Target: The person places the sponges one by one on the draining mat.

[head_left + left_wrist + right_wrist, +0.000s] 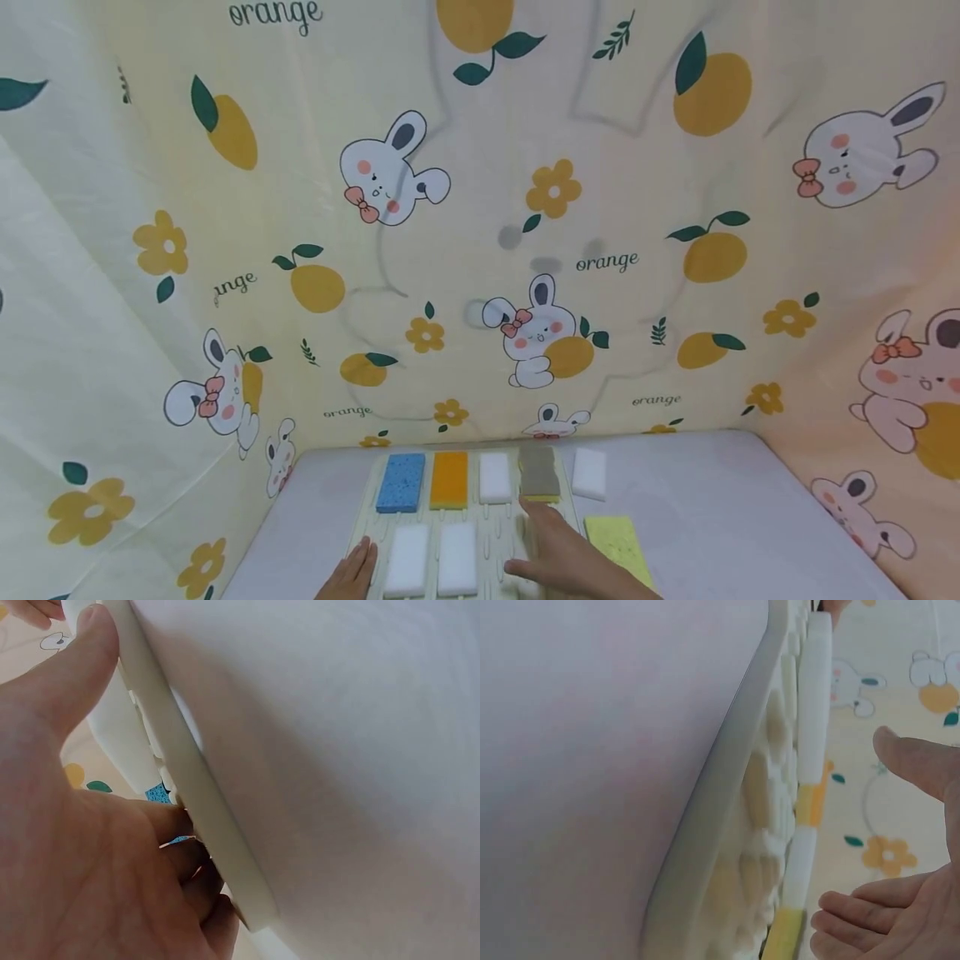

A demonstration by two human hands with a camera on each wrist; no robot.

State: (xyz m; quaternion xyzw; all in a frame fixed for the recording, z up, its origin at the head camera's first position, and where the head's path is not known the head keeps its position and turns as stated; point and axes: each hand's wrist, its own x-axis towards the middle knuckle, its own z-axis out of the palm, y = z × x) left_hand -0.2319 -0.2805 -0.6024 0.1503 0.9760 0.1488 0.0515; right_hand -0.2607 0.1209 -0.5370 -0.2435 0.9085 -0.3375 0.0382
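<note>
A cream ridged tray (pixel 491 546) lies on the table, bearing a blue sponge (pixel 401 483), an orange sponge (pixel 450 481), a white sponge (pixel 495 477) and a grey-topped yellow sponge (pixel 538 472) along its far row. Two more white sponges, one left (pixel 408 560) and one right (pixel 458 557), lie in the near row. My left hand (pixel 351 573) rests against the tray's left edge, thumb and fingers on the rim in the left wrist view. Over the tray's right side hovers my right hand (pixel 900 900), thumb spread and holding nothing, its fingertips near the grey-topped sponge.
Off the tray's right side, a white sponge (pixel 589 473) and a pale yellow sponge (pixel 615 537) lie on the pale tabletop (pixel 712 517). My right forearm partly covers the yellow one. A curtain (pixel 480 250) printed with rabbits and oranges encloses the table's back and sides.
</note>
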